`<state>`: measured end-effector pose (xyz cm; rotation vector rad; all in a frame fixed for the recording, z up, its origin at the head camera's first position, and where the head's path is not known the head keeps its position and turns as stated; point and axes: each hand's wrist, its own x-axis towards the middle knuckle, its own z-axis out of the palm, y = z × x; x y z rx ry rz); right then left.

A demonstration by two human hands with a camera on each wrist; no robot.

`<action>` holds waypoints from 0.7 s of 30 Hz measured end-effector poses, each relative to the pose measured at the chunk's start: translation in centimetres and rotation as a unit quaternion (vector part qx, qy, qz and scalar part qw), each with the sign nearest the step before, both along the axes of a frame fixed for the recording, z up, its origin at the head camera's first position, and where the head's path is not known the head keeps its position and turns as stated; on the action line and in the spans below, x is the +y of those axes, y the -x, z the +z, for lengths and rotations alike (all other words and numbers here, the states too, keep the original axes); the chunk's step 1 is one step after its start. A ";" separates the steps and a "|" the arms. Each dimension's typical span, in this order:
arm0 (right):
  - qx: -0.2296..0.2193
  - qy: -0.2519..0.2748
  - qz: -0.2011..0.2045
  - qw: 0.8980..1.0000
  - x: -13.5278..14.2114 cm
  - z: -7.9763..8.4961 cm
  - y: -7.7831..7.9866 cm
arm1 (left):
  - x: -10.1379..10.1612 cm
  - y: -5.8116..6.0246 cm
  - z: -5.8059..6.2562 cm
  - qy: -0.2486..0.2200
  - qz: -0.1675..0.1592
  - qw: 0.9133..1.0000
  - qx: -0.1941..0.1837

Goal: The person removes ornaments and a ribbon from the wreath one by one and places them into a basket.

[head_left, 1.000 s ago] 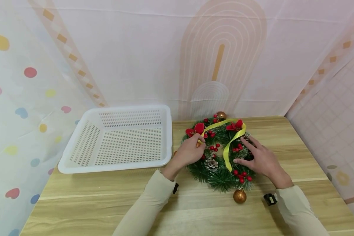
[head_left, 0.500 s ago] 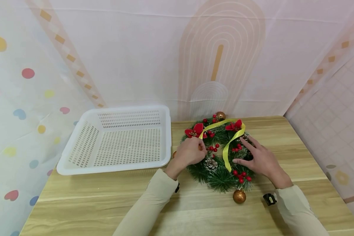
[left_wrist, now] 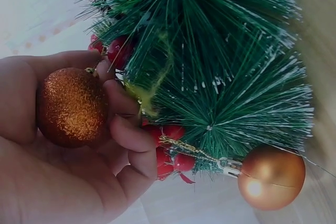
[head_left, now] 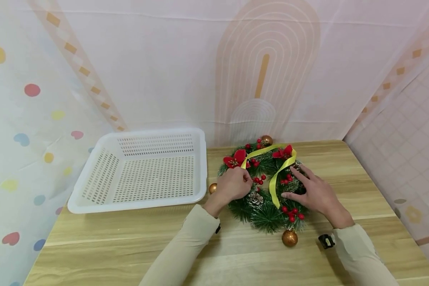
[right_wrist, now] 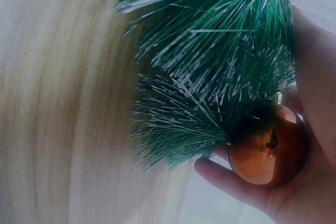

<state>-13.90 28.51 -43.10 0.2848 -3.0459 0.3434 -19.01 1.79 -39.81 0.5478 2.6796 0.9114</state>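
Note:
A green Christmas wreath (head_left: 268,217) with red flowers, berries and pine cones lies flat on the table. Across its upper part loops a yellow ribbon (head_left: 273,190). At the wreath's left side, my left hand (head_left: 232,184) holds a glittery copper bauble (left_wrist: 73,107) in its curled fingers; the ribbon's left end disappears by these fingers. My right hand (head_left: 316,194) rests on the wreath's right side, thumb and fingers spread. A shiny copper bauble (right_wrist: 265,150) sits in the space between that hand's thumb and fingers, without a grip round it.
Left of the wreath stands a white perforated plastic basket (head_left: 203,174). A gold bauble (head_left: 213,188) lies between basket and wreath, another bauble (head_left: 290,238) at the wreath's front. A patterned backdrop (head_left: 164,71) rises behind the wooden table (head_left: 128,246).
My left hand has moved slightly down and right over the wreath. The gold bauble beside its wrist shows more now. My right hand stays put.

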 end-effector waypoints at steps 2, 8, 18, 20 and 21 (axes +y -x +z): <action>-0.001 0.000 0.001 1.000 0.0 0.0 0.0 | 0.2 0.0 0.0 0.001 0.001 1.000 0.001; -0.005 0.006 0.001 1.000 0.0 0.0 -0.1 | 0.3 0.1 0.3 0.005 0.012 1.000 -0.021; -0.008 0.003 -0.003 1.000 0.0 0.2 0.0 | 0.5 0.1 0.4 0.001 0.023 1.000 -0.020; -0.009 0.002 -0.004 1.000 -0.1 0.3 0.0 | 0.5 0.0 0.4 0.001 0.020 1.000 -0.006; -0.010 0.001 -0.005 1.000 -0.1 0.3 0.0 | 0.6 -0.1 0.4 0.002 0.018 1.000 0.005</action>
